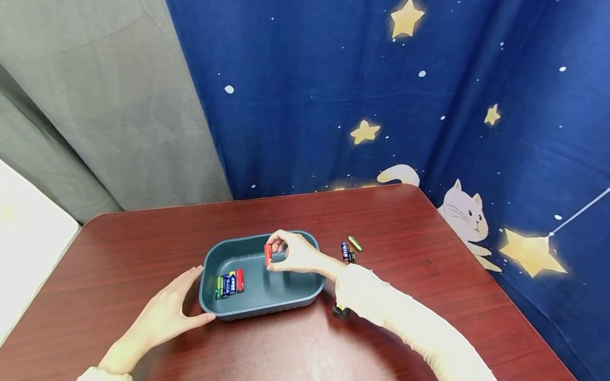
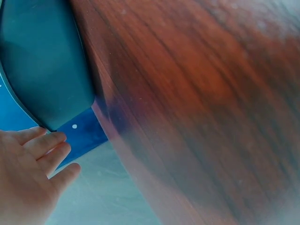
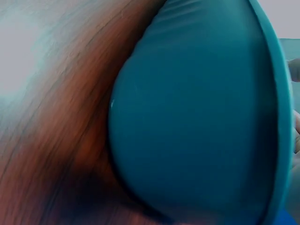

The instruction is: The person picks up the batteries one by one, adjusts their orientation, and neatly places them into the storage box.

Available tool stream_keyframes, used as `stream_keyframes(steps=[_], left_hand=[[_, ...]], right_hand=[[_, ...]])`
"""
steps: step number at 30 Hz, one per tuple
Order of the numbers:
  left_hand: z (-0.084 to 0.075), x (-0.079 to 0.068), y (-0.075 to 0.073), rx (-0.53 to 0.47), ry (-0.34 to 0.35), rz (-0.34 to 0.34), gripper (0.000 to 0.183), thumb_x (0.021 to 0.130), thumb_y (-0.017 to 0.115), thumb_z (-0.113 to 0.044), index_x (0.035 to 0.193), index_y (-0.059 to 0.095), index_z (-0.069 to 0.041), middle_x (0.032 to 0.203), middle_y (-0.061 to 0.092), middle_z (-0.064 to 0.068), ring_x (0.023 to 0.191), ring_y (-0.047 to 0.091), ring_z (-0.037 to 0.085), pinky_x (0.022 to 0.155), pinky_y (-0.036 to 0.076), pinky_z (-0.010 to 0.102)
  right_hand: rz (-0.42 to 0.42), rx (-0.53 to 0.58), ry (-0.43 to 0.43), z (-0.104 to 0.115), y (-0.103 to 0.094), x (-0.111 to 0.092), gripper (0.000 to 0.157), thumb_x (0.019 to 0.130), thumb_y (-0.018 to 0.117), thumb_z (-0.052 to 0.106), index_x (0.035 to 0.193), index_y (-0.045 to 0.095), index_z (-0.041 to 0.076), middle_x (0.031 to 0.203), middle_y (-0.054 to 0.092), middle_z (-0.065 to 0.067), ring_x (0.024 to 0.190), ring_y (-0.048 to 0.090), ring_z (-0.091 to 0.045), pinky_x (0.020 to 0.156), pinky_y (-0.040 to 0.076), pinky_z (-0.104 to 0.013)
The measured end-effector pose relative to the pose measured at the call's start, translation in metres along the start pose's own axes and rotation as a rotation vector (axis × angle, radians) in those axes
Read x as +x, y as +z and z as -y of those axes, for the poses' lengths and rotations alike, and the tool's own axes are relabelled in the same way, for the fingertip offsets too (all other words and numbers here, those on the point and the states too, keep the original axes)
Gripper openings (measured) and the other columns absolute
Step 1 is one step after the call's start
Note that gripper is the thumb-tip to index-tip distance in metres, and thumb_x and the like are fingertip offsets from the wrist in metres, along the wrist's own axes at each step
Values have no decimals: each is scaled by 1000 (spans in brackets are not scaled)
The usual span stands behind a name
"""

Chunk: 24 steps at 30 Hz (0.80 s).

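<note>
My right hand [image 1: 297, 254] pinches a red battery [image 1: 268, 255] upright between thumb and fingers, over the inside of a dark teal plastic tub [image 1: 286, 304]. Inside the tub, near its left end, several batteries lie side by side: a green one [image 1: 219, 287], a blue one [image 1: 226, 286], a blue one with a yellow end [image 1: 232, 283] and a red one [image 1: 240, 280]. At the tub's left end my left hand [image 1: 164, 312] is spread, thumb at the front corner and fingertips [image 2: 58, 136] right at the rim. The right wrist view shows mostly the tub's outer wall [image 3: 197, 112].
Right of the tub, a blue battery [image 1: 344, 251], a dark battery [image 1: 351, 255] and a green battery [image 1: 355, 243] lie on the reddish-brown table [image 1: 429, 296]. A small black object [image 1: 340, 312] sits partly under the right sleeve. A starry blue curtain [image 1: 305, 106] hangs behind.
</note>
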State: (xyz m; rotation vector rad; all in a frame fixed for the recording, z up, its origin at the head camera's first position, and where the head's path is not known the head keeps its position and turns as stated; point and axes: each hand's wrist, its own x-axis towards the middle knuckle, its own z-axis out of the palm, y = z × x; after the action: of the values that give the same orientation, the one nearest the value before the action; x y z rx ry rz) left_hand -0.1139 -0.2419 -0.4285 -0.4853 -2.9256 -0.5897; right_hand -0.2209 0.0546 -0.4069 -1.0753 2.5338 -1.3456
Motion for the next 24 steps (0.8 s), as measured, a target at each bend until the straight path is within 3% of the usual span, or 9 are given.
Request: stream_keyframes(steps=[5, 13, 24], left_hand=[[0, 2, -1, 6, 8, -8, 97, 64, 65, -67, 135, 39, -6, 134, 43, 15, 120, 41, 32, 91, 39, 56], [-1, 1, -1, 4, -6, 5, 99, 64, 65, -68, 135, 38, -4, 134, 43, 16, 121, 40, 33, 91, 39, 57], [0, 1, 0, 10, 10, -11, 98, 64, 66, -67, 135, 39, -4, 133, 43, 16, 120, 41, 33, 91, 39, 56]], right_hand=[[16, -20, -12, 0, 10, 6, 46, 66, 80, 22, 103, 56, 11, 86, 57, 1, 78, 52, -8, 66, 45, -17], [49, -15, -8, 4, 24, 13, 45, 65, 81, 20, 101, 56, 10, 86, 59, -4, 80, 55, -16, 67, 44, -15], [102, -45, -4, 7, 38, 21, 45, 66, 81, 23, 102, 56, 11, 83, 55, 4, 73, 50, -2, 64, 43, -13]])
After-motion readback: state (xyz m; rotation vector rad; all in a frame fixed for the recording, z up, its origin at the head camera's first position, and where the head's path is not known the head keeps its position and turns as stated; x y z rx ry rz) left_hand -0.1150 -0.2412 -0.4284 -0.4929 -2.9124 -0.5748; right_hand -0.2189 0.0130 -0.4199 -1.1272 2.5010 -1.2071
